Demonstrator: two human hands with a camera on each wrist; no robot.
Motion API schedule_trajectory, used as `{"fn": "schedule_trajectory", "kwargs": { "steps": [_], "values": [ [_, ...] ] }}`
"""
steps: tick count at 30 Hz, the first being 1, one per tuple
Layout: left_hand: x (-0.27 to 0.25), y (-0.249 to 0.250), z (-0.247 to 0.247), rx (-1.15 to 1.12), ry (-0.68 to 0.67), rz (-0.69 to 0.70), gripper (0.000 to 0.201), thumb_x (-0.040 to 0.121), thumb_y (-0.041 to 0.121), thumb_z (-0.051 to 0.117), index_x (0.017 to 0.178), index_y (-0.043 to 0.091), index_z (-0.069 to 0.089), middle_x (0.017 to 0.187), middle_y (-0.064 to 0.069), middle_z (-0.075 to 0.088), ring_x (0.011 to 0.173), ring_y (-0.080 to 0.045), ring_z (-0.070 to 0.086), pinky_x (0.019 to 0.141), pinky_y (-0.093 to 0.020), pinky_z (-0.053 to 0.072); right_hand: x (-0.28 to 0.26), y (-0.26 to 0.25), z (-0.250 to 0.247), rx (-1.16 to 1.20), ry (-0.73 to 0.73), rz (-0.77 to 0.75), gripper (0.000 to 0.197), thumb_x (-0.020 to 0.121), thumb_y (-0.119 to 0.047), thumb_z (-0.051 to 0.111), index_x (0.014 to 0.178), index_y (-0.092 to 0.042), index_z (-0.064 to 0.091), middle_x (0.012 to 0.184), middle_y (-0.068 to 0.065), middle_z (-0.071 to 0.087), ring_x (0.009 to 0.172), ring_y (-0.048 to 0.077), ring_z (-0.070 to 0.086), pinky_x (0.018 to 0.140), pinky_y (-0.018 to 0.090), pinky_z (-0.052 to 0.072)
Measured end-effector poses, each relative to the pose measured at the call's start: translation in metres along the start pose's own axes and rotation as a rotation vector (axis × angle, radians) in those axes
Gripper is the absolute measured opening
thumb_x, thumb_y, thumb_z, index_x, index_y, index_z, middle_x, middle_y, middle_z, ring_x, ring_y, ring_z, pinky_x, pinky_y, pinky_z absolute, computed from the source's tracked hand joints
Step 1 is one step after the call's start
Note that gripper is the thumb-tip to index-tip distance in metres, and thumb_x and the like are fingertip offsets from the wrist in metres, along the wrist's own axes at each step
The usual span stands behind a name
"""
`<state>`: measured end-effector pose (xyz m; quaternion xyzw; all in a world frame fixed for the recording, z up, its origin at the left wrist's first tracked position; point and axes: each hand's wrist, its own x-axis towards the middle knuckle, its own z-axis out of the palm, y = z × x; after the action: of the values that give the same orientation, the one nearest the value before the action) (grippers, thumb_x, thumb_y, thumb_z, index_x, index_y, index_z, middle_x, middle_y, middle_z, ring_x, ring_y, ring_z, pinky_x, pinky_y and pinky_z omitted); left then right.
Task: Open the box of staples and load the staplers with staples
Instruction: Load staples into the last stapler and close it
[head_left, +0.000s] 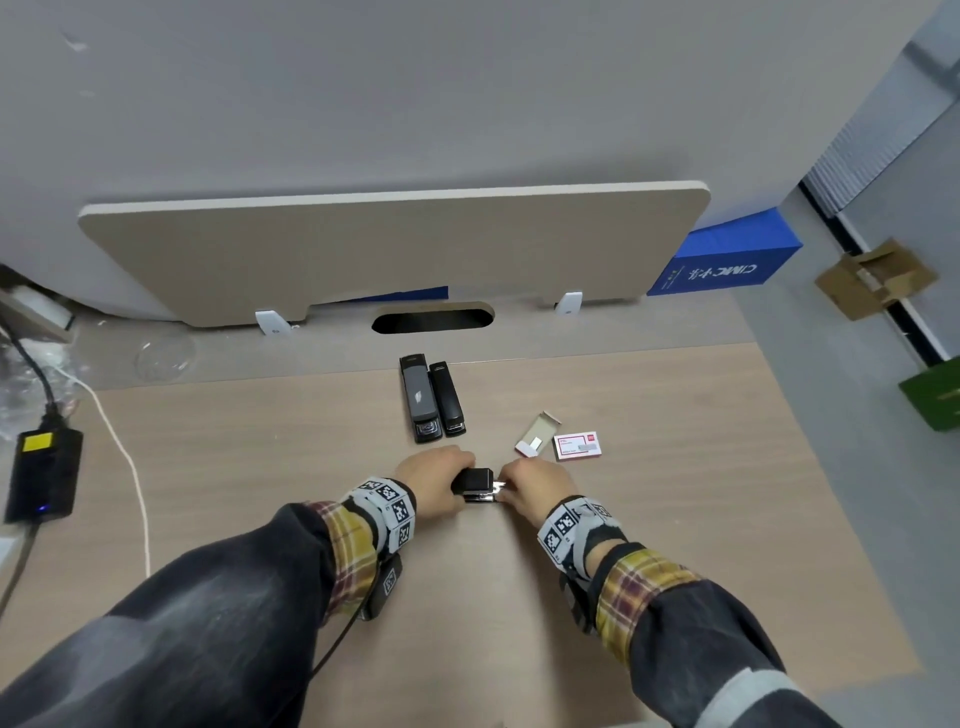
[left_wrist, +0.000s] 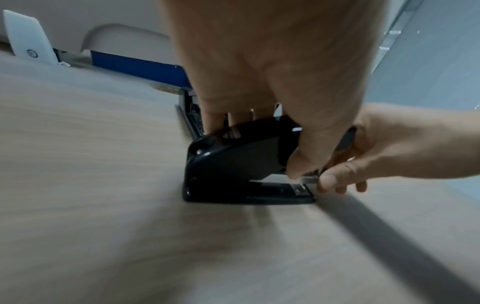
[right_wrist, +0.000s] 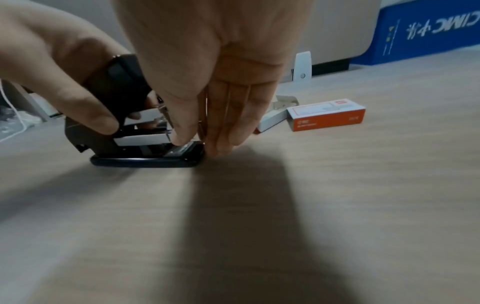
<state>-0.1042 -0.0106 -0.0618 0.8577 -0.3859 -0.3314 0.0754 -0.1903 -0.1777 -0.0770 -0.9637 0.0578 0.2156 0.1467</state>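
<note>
A small black stapler (head_left: 475, 486) stands on the wooden desk (head_left: 260, 467) between my two hands. My left hand (head_left: 441, 480) grips its black top from above, thumb on the near side (left_wrist: 296, 164). My right hand (head_left: 522, 488) pinches the front end of its shiny metal magazine (right_wrist: 145, 137), thumb on the near side and fingers pointing down to the desk. The top arm is lifted off the magazine. Whether a staple strip sits in the pinch is hidden. The red-and-white staple box sleeve (head_left: 577, 446) lies to the right, its inner tray (head_left: 537, 434) pulled out beside it.
Two long black staplers (head_left: 432, 400) lie side by side beyond my hands. A beige divider panel (head_left: 389, 249) and a cable slot (head_left: 432, 319) close the desk's far side. A black power adapter (head_left: 44, 475) with cables sits at the left. The desk's right edge is near the box.
</note>
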Motion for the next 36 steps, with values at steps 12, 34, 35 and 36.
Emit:
{"fn": "schedule_trajectory", "kwargs": {
  "steps": [12,34,35,36],
  "values": [
    [0.012,0.009,-0.002,0.125,0.061,0.008,0.021,0.078,0.022,0.058,0.096,0.015,0.049,0.103,-0.006,0.058,0.095,-0.028,0.058,0.075,-0.039,0.048,-0.019,0.043,-0.009,0.042,-0.018,0.097,0.035,0.082,-0.060,0.057,0.087,-0.025,0.061,0.084,-0.004,0.063,0.084,0.020,0.060,0.067,0.029,0.039],
    [0.040,0.022,-0.009,-0.165,0.160,0.040,0.022,0.093,0.035,0.051,0.083,0.019,0.062,0.079,0.006,0.054,0.078,-0.018,0.053,0.074,-0.032,0.047,0.045,0.057,-0.028,-0.056,0.027,-0.051,0.026,0.088,-0.022,0.057,0.111,-0.027,0.066,0.118,-0.001,0.054,0.100,0.026,0.060,0.074,0.028,0.042],
    [0.040,0.020,-0.008,-0.175,0.174,0.033,0.022,0.093,0.034,0.051,0.082,0.019,0.061,0.079,0.006,0.054,0.077,-0.018,0.052,0.073,-0.031,0.046,0.045,0.059,-0.028,-0.065,0.032,-0.065,0.027,0.088,-0.021,0.057,0.113,-0.027,0.065,0.119,-0.001,0.054,0.100,0.026,0.060,0.074,0.027,0.041],
    [0.041,0.018,-0.008,-0.188,0.186,0.026,0.022,0.093,0.033,0.051,0.082,0.018,0.062,0.079,0.006,0.055,0.077,-0.018,0.052,0.072,-0.031,0.045,0.044,0.060,-0.027,-0.078,0.040,-0.078,0.028,0.088,-0.021,0.056,0.114,-0.027,0.064,0.119,-0.001,0.054,0.100,0.027,0.060,0.072,0.027,0.039]
  ]
}}
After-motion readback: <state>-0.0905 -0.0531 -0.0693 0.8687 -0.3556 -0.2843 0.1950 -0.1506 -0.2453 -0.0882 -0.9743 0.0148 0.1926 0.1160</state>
